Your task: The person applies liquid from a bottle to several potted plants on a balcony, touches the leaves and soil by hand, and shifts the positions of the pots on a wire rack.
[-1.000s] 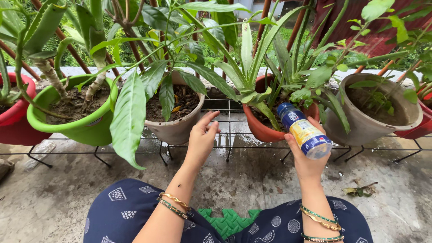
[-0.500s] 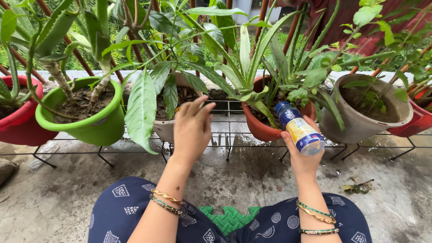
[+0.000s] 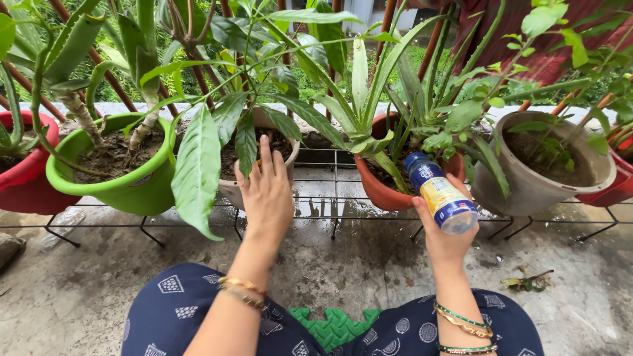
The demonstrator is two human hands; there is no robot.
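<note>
Right hand (image 3: 443,232) was wrapped around the bottle (image 3: 440,193), tilted cap-first toward the clay pot (image 3: 389,191) like it was lined up over the soil, while the left hand (image 3: 266,194), fingers straight and close together, reached flat over the beige pot (image 3: 232,189) rim, under its leaves.

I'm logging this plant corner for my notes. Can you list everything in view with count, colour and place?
Red pots: two, red, at the far left and far right edges.
Green pot: one, left of centre.
Beige pot: one, centre, under the left hand.
Terracotta pot: one, right of centre.
Grey pot: one, right.
Wire rack: one, dark, under the pots.
Foam mat: one, green, bottom centre.
Bottle: one, blue and yellow, in the right hand.
Left hand: reaching over the beige pot's rim.
Right hand: holding the bottle.
</note>
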